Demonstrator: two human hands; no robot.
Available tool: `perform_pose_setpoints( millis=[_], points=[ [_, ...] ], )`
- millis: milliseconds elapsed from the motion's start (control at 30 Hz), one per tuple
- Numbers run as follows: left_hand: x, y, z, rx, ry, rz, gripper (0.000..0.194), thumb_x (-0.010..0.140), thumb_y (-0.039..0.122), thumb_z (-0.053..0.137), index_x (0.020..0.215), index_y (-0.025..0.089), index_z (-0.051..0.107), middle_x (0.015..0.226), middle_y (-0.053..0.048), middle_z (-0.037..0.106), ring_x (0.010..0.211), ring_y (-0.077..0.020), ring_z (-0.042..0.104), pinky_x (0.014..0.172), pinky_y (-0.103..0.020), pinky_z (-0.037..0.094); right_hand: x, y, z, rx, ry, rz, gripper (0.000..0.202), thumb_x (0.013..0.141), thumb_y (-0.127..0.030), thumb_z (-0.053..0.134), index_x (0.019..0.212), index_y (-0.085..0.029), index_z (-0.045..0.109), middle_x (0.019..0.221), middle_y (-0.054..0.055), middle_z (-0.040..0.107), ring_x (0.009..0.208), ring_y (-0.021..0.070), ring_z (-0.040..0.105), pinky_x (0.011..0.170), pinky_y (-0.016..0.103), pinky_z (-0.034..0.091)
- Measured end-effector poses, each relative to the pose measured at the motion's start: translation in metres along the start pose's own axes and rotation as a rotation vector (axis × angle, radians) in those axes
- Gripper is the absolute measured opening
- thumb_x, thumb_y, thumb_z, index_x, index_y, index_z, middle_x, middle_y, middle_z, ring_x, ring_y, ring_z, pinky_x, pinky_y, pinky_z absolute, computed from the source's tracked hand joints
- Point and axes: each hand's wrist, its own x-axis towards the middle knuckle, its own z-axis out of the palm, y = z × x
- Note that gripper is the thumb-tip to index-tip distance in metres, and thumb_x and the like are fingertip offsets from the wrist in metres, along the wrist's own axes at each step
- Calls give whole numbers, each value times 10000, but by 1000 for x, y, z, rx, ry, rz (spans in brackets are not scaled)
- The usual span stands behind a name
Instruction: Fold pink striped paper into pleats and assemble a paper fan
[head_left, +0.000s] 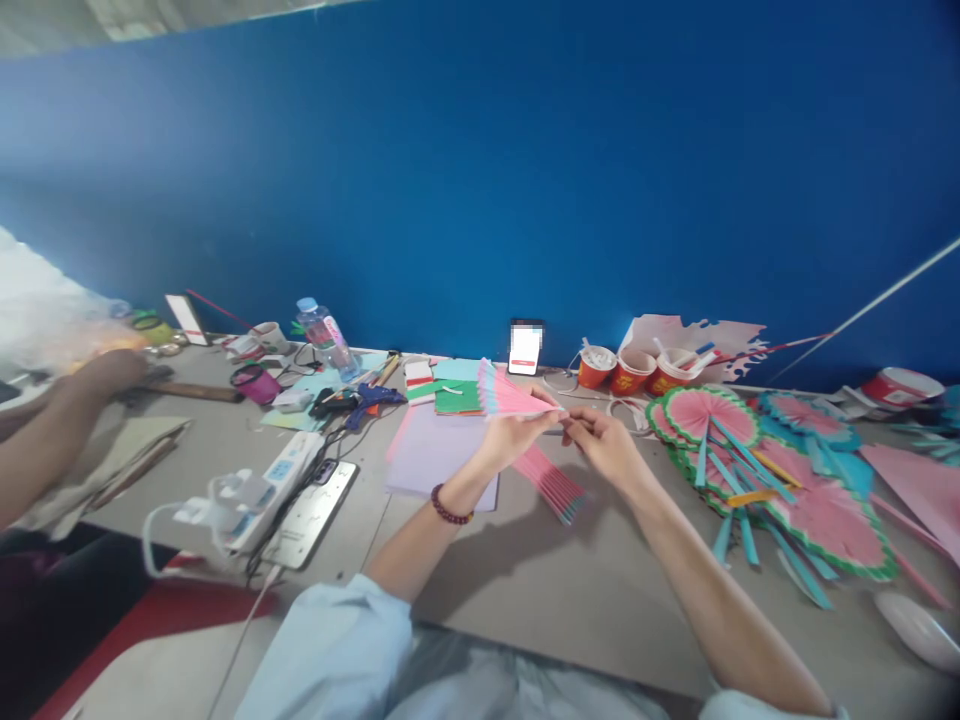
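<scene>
In the head view, a pink pleated paper fan (pixel 514 397) with blue-green edges spreads out above the table. My left hand (pixel 517 432) is closed on it, fingers along its narrow end. My right hand (pixel 606 446) pinches the tip where the folds come together, its fingertips close to those of my left hand. A second stretch of pink pleated paper (pixel 550 482) slants down below my hands; whether it joins the fan is hidden by my left hand. Behind them lie green paper (pixel 457 398) and a lilac sheet stack (pixel 439 450).
Finished pink, green-edged fans (pixel 817 500) with blue strips lie on the right. Paper cups (pixel 632 371) and a propped phone (pixel 525 347) stand by the blue wall. Left are a glue gun (pixel 371 400), bottle (pixel 330 340), power strip (pixel 281 480), flat phone (pixel 315 515) and another person's arm (pixel 64 420).
</scene>
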Motion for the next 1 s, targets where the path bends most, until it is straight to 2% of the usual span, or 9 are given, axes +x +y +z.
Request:
perform_pose_setpoints(
  millis=[100, 200, 300, 400, 500, 567, 767, 1000],
  points=[
    [-2, 2, -2, -9, -69, 8, 128, 757, 284, 644, 782, 164, 607, 773, -51, 624, 715, -163, 599, 628, -274, 483, -6, -5, 0, -37, 52, -37, 334, 775, -456, 539, 869, -149, 630, 581, 19, 615, 514, 139, 522, 503, 254, 390],
    [-4, 4, -1, 8, -63, 21, 143, 765, 299, 643, 795, 162, 619, 781, -64, 637, 729, -170, 601, 665, -293, 491, -10, -11, 0, -60, 74, -76, 346, 785, -467, 537, 874, -145, 630, 549, 6, 580, 541, 147, 543, 542, 259, 409],
    [-5, 6, -2, -15, -42, 33, 157, 751, 315, 661, 767, 160, 638, 780, -71, 651, 747, -179, 610, 690, -305, 496, -13, -17, -1, -70, 64, -80, 398, 786, -509, 534, 883, -139, 643, 525, -11, 533, 489, 124, 492, 493, 245, 386],
    [-5, 9, -5, -106, -44, -36, 174, 730, 327, 684, 756, 156, 661, 791, -73, 667, 763, -184, 624, 685, -301, 502, -14, -19, 0, -50, 58, -63, 430, 777, -537, 543, 879, -135, 656, 545, -5, 531, 469, 107, 445, 441, 231, 347],
    [-4, 12, -9, -240, -63, -131, 186, 690, 325, 723, 761, 159, 677, 788, -63, 681, 775, -186, 641, 705, -302, 512, -15, -20, 1, -22, 62, -83, 426, 784, -534, 547, 893, -138, 660, 589, 9, 554, 508, 113, 465, 449, 225, 349],
    [-3, 14, -11, -295, -76, -144, 183, 671, 317, 740, 750, 162, 684, 785, -57, 686, 782, -187, 648, 723, -306, 515, -16, -21, 1, -16, 55, -100, 413, 797, -526, 537, 902, -146, 660, 594, 8, 555, 516, 116, 471, 461, 228, 357],
    [-2, 22, -10, -186, -67, -103, 151, 700, 303, 721, 722, 158, 687, 783, -59, 674, 734, -166, 623, 665, -283, 502, -18, -23, -5, -29, 29, -100, 362, 817, -481, 533, 916, -156, 660, 560, -4, 549, 519, 130, 502, 517, 252, 391],
    [-3, 22, -5, -114, -44, -75, 167, 703, 330, 719, 756, 173, 693, 783, -65, 677, 759, -185, 631, 698, -308, 521, -20, -29, -11, -60, 24, -71, 316, 806, -397, 528, 918, -150, 690, 527, -7, 538, 506, 131, 490, 504, 254, 399]
  ],
)
